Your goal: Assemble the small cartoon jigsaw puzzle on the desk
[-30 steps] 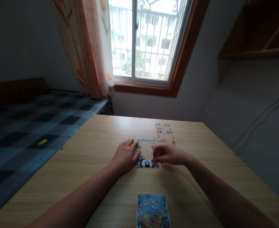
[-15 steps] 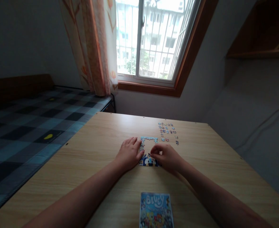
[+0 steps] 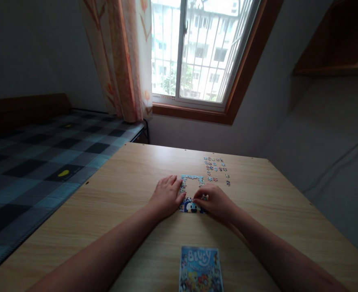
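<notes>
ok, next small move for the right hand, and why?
Probably press down lightly: the right hand is pinched over the puzzle, at the near side of its unfilled middle, and the left hand lies at its left edge, apparently steadying it. Can't tell whether the pinch holds anything.

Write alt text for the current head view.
A left hand rests at the left edge of a partly built jigsaw on a wooden table; the right hand curls over its near part. Loose pieces lie beyond, to the right; a blue "Bluey" box or card lies closer.
</notes>
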